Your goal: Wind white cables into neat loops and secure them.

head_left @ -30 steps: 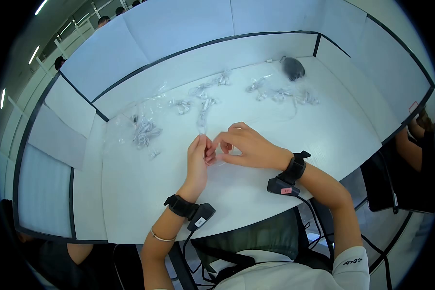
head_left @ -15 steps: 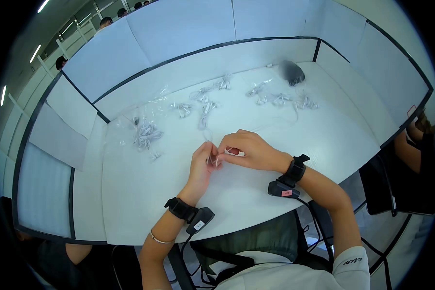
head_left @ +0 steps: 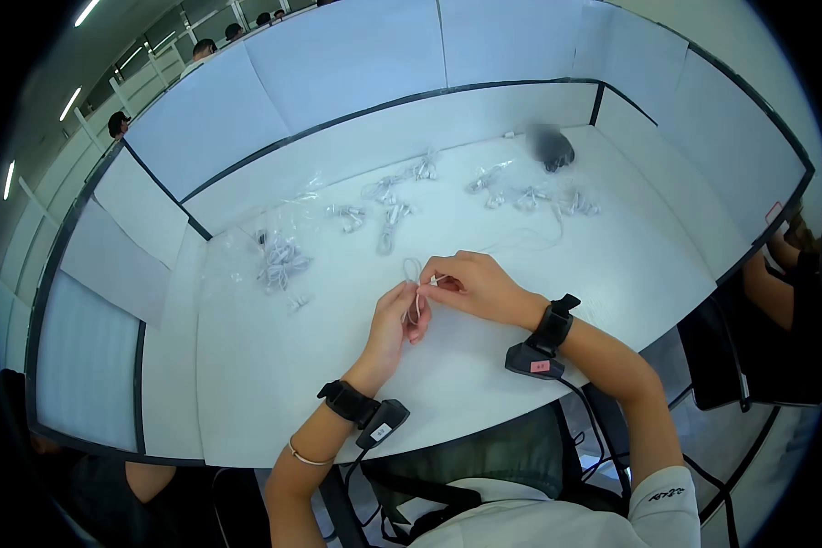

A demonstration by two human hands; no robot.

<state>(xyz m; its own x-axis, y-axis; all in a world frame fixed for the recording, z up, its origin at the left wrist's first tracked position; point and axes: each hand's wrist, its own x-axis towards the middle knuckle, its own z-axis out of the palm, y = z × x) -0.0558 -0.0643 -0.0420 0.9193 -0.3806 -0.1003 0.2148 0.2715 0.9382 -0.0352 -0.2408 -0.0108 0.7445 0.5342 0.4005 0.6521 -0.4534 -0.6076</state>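
Observation:
My left hand (head_left: 395, 320) is closed around a coiled white cable (head_left: 412, 268), whose loops stick up above the fingers. Close against it, my right hand (head_left: 475, 285) pinches part of the same cable; a small white end shows near the thumb. Both hands are just above the table (head_left: 484, 393). Fingers cover most of the coil. Beyond them lies a folded white cable bundle (head_left: 393, 226), with another small bundle (head_left: 347, 216) to its left.
A larger heap of white cables (head_left: 283, 263) lies at left beside clear plastic bags (head_left: 233, 260). Several more bundles (head_left: 531, 197) rest at the back right, near a blurred dark object (head_left: 562, 157). Partition panels (head_left: 356, 64) enclose the table. Another person's arm (head_left: 772, 283) is at right.
The coil's loops now stand out more plainly above my left hand. My left hand has shifted slightly right, its lower fingers loosened; my right hand has turned a little while staying beside it.

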